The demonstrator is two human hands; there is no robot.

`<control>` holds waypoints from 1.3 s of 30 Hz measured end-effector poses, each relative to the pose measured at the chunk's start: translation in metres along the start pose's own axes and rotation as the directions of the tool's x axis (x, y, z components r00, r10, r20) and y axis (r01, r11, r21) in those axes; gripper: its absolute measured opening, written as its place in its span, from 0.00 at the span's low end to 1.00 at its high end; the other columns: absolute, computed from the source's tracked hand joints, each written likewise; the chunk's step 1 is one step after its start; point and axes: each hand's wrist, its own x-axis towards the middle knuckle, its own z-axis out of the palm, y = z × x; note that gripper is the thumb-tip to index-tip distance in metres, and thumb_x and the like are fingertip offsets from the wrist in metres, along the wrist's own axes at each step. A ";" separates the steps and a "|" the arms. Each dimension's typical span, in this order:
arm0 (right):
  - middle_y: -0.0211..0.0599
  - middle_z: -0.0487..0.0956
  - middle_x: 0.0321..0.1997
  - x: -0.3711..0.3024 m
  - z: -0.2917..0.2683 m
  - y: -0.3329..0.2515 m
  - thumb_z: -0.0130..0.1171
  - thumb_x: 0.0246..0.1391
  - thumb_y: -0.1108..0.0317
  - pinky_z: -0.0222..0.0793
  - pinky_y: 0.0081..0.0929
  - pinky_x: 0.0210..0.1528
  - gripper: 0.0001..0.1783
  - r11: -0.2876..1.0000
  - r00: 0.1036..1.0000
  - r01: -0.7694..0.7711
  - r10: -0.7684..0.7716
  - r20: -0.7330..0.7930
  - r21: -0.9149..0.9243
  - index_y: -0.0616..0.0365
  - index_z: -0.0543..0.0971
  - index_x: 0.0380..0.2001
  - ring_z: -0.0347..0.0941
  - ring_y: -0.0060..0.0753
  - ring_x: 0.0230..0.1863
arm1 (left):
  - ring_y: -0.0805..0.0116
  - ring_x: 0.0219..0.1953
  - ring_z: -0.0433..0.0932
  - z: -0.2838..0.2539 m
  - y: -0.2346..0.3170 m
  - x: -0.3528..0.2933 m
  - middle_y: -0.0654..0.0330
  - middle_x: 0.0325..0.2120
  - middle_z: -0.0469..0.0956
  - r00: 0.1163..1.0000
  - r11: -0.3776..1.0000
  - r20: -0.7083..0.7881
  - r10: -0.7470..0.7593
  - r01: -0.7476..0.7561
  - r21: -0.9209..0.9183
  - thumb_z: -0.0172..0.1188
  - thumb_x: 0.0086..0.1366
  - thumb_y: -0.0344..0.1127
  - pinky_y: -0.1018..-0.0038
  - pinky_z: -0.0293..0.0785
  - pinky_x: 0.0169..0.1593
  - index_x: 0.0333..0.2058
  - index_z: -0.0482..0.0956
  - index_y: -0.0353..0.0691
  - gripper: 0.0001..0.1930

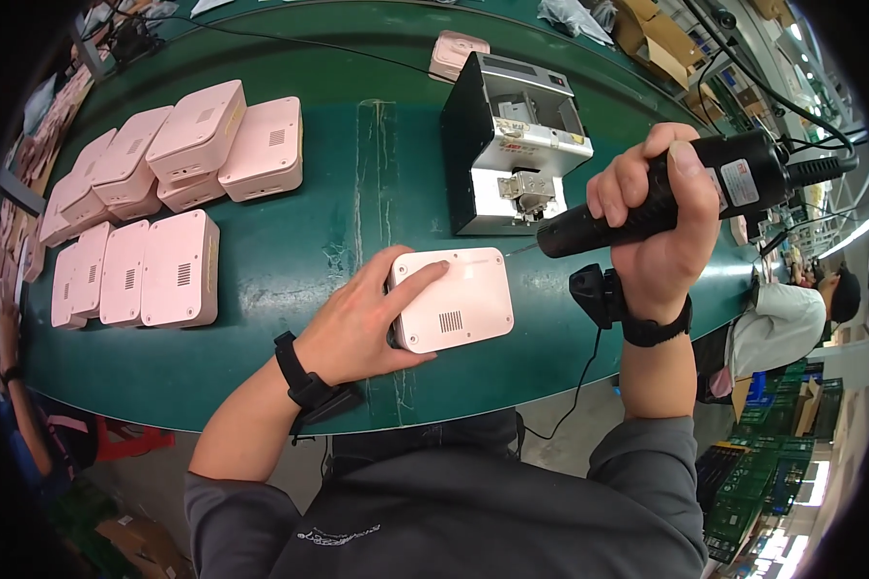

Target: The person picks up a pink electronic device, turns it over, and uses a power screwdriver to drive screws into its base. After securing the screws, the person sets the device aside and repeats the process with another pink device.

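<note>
A pale pink plastic box [478, 299] with rounded corners, a slotted vent and corner screw holes lies on the green table in front of me. My left hand [372, 309] grips its left side, index finger stretched across the top face and thumb along the near edge. In my right hand [671, 193] is a black electric screwdriver [599, 227], held tilted with its cable leading off to the right. Its thin bit points left and reaches close to the box's far right corner; whether it touches a screw I cannot tell.
Beyond the box stands a black and silver screw feeder [517, 145]. Several more pink boxes [179, 265] are stacked and lined up at the left, and another pink box [457, 53] lies behind the feeder. Co-workers sit at both sides; one wears a light shirt [777, 328].
</note>
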 end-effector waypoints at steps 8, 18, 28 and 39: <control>0.32 0.67 0.19 -0.007 0.002 0.028 0.51 0.61 0.58 0.64 0.30 0.26 0.13 0.999 1.000 -0.029 0.029 -0.011 -0.028 0.57 0.69 0.35 0.63 0.25 0.18 | 0.42 0.54 0.72 0.001 0.002 0.001 0.44 0.57 0.63 0.997 0.998 0.048 -0.056 0.058 -0.038 0.78 0.42 0.40 0.59 0.73 0.55 0.63 0.66 0.50 0.47; 0.33 0.68 0.19 -0.012 -0.005 0.038 0.52 0.60 0.59 0.65 0.30 0.24 0.12 1.000 1.000 0.001 -0.001 -0.024 0.031 0.57 0.69 0.32 0.63 0.27 0.17 | 0.44 0.52 0.74 0.000 0.000 0.001 0.46 0.56 0.63 1.000 1.000 0.019 -0.025 0.025 -0.011 0.77 0.43 0.40 0.59 0.75 0.53 0.64 0.65 0.50 0.47; 0.34 0.69 0.19 0.016 -0.019 0.002 0.53 0.62 0.61 0.65 0.31 0.24 0.11 0.994 0.987 0.108 -0.106 -0.119 0.004 0.58 0.71 0.34 0.65 0.28 0.18 | 0.43 0.54 0.72 0.016 0.006 0.020 0.45 0.57 0.64 1.000 1.000 0.031 0.004 -0.003 -0.031 0.77 0.43 0.42 0.59 0.74 0.56 0.63 0.67 0.50 0.46; 0.34 0.69 0.19 0.035 -0.016 0.013 0.53 0.61 0.60 0.65 0.30 0.24 0.12 0.994 0.993 0.019 -0.032 -0.113 -0.112 0.59 0.71 0.33 0.66 0.28 0.17 | 0.45 0.53 0.74 0.034 0.005 0.051 0.47 0.57 0.64 0.995 0.996 0.052 0.085 -0.087 0.038 0.75 0.44 0.46 0.58 0.75 0.54 0.64 0.65 0.54 0.46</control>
